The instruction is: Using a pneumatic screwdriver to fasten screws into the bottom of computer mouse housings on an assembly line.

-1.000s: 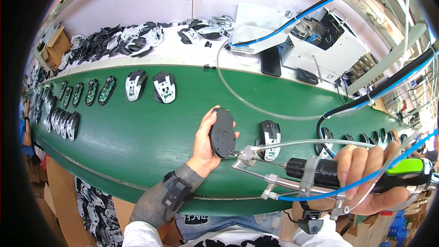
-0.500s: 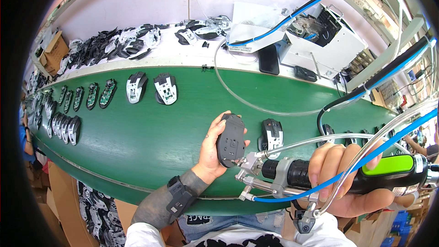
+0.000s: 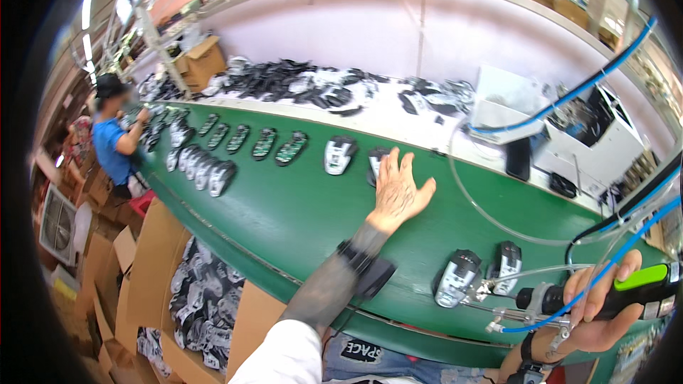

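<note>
My left hand (image 3: pixel 400 192) is open, its fingers spread over a grey-and-black computer mouse shell (image 3: pixel 375 168) that it partly hides; whether they touch I cannot tell. To its left lies another mouse shell (image 3: pixel 339 155). My right hand (image 3: pixel 597 302) is wrapped round a black electric screwdriver (image 3: pixel 546 300) with a green panel, held sideways. A clear tube and a blue air hose (image 3: pixel 612 259) run to its metal front fitting (image 3: pixel 485 288). Beside that fitting, a mouse (image 3: pixel 457 279) and a second mouse (image 3: pixel 508 268) rest on the green work surface.
Several green circuit-board mouse parts (image 3: pixel 264 144) stand in a row at the left of the green surface (image 3: pixel 299 206), behind grey shells (image 3: pixel 206 173). Loose parts heap the white shelf (image 3: pixel 388 110). A white machine (image 3: pixel 594 139) stands back right. Cartons (image 3: pixel 146 284) lie below; a co-worker (image 3: pixel 114 139) is far left.
My left hand has let go of the dark mouse and moved away to a shell farther back. The screwdriver stays in my right hand. The view has swung left.
</note>
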